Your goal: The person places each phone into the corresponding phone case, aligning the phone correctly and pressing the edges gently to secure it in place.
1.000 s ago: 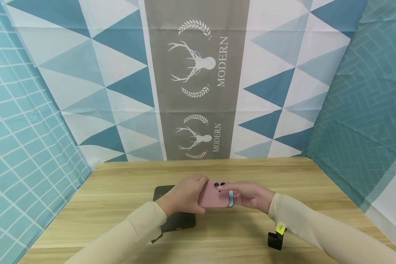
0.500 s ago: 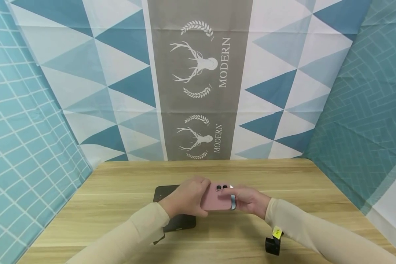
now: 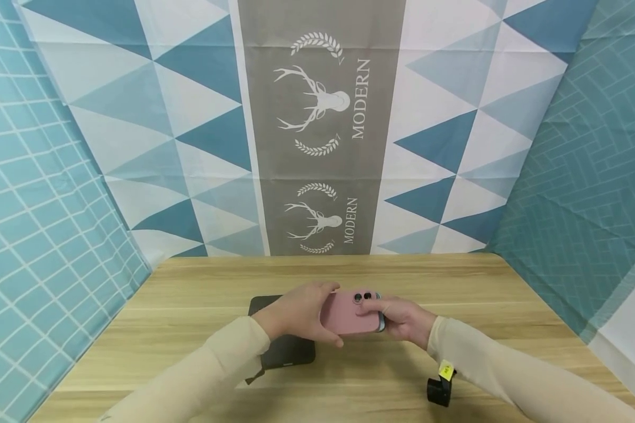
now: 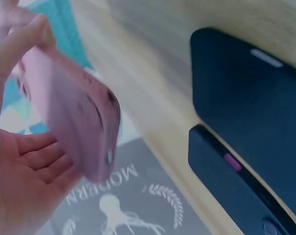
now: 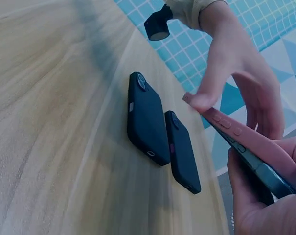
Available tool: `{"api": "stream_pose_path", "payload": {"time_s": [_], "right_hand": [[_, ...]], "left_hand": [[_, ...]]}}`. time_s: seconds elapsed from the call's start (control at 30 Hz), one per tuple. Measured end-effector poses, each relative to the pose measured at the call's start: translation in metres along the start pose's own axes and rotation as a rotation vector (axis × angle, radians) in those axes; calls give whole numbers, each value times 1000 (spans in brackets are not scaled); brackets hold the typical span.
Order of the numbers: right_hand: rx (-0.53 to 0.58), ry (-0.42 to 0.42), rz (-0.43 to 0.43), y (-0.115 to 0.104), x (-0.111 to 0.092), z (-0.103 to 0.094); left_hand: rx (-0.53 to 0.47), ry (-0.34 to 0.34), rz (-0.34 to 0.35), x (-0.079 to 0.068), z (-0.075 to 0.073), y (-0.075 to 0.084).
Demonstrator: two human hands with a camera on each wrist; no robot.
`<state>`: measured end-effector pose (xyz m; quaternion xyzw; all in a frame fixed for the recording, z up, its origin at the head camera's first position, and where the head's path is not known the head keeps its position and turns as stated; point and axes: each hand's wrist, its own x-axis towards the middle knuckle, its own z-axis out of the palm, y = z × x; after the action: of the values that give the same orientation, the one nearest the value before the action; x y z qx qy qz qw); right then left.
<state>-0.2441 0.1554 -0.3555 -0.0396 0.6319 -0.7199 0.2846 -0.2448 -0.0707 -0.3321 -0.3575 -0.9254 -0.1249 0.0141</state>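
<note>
A pink phone case (image 3: pixel 346 317) with a camera cutout is held up above the table. Beneath it sits a blue-edged phone (image 5: pixel 271 178), and the right wrist view shows them at a slight angle to each other. My right hand (image 3: pixel 406 320) grips both at the camera end, thumb on the pink back. My left hand (image 3: pixel 300 310) is around the other end, thumb and fingers spread wide. In the right wrist view the left thumb (image 5: pixel 211 90) reaches the case's corner. The left wrist view shows the left fingers (image 4: pixel 37 156) behind the pink case (image 4: pixel 72 107).
Two black phones or phone cases lie side by side on the wooden table (image 3: pixel 190 288): one (image 5: pixel 150 117) and another (image 5: pixel 184 152) with a reddish side button. The left hand partly covers them in the head view. A black camera (image 3: pixel 439 390) hangs from the right wrist.
The pink case and right hand have shifted slightly right. The left hand's thumb and fingers have spread from their closer hold on the case. Less of the blue edge shows at the right end.
</note>
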Motion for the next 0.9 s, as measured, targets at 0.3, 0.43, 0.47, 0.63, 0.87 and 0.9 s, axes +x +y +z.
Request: {"api": "stream_pose_path", "payload": {"time_s": [0.3, 0.43, 0.47, 0.63, 0.87, 0.9], "right_hand": [[39, 62, -21, -9, -3, -6], [53, 59, -17, -10, -5, -7], [57, 57, -17, -10, -5, -7], [74, 42, -24, -11, -8, -6], [82, 15, -43, -11, -9, -4], [85, 15, -45, -12, -9, -4]], "left_hand": [[-500, -64, -184, -5, -22, -39], [-549, -88, -245, -10, -19, -50], [-555, -87, -254, -12, -16, -52], [-749, -105, -277, -17, 0, -56], [-1366, -222, -235, -15, 15, -60], [-1402, -223, -224, -14, 16, -60]]}}
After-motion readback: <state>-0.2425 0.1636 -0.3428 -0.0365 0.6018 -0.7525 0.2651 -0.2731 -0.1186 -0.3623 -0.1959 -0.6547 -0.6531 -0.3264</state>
